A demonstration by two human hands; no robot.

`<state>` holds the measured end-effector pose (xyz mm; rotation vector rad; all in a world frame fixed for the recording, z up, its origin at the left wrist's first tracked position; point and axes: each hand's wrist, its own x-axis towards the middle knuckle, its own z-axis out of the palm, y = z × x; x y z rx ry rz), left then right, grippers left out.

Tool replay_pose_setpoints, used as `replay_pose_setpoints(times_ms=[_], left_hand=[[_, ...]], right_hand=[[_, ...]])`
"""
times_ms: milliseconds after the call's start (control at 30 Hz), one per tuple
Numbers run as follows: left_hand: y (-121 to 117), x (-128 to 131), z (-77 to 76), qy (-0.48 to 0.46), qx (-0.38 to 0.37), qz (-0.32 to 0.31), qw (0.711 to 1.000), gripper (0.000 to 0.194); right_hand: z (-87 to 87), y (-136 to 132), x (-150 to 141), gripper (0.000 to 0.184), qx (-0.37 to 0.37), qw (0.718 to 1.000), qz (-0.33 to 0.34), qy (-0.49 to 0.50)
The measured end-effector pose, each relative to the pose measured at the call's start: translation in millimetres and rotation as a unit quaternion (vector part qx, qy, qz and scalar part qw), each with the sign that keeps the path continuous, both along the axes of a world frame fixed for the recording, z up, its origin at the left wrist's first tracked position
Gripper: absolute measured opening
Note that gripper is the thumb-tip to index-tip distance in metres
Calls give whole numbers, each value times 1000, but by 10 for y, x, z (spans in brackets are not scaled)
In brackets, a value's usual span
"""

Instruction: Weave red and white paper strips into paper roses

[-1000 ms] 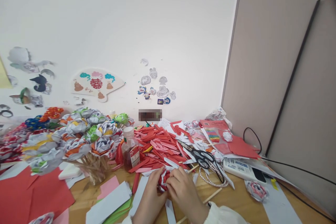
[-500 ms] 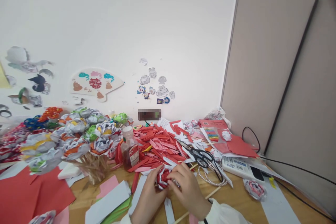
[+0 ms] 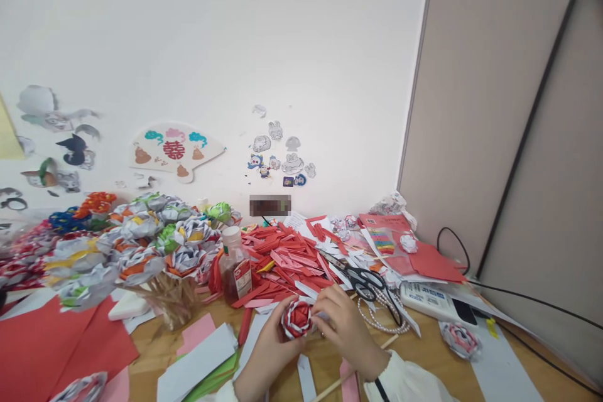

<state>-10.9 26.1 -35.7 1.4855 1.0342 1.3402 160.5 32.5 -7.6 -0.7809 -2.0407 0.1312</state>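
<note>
A red-and-white paper flower (image 3: 298, 319) is held up just above the table's front, its folded red centre facing me. My left hand (image 3: 272, 347) wraps round it from the left, thumb below and fingers behind. From the right, my right hand (image 3: 343, 326) is closed at the flower's edge, its fingertips pinched against the outer petals. Exactly what those fingertips grip is partly hidden. Just behind my hands spreads a heap of folded red and pink paper strips (image 3: 292, 257). A wooden stick (image 3: 335, 384) lies under my right wrist.
Many finished paper flowers on sticks (image 3: 141, 232) stand at the left. Beside them is a small bottle (image 3: 234, 270). Black scissors (image 3: 365, 282), a pearl string (image 3: 384, 326) and a loose paper flower (image 3: 460, 340) lie to the right. Red sheets (image 3: 42, 345) cover the front left.
The flower has turned so that its red centre shows more fully towards me. My right hand has shifted slightly right and up along its edge. The camera view has moved a little.
</note>
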Motion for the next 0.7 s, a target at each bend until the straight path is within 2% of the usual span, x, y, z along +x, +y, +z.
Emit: replay_pose_setpoints(times_ms=[133,300,500,600,700], left_hand=[[14,-6,-13,-6,43,3,999,58],[-12,5,35,25,66,26,997,53],[-60,41,51,4,43,43,998,56],[-54,33,1,-34,34,33,998,62],[-66,16,10,-99,13,7,995,58]], right_hand=[[27,8,-6,12,-43,996,3,82],[-66,21,-92,9,-90,990,14,109],[-83,5,-143,13,-87,989,-22,117],[-50,-11,-132,17,-73,990,-39,113],[-38,-17,-113,17,-52,992,-48,102]])
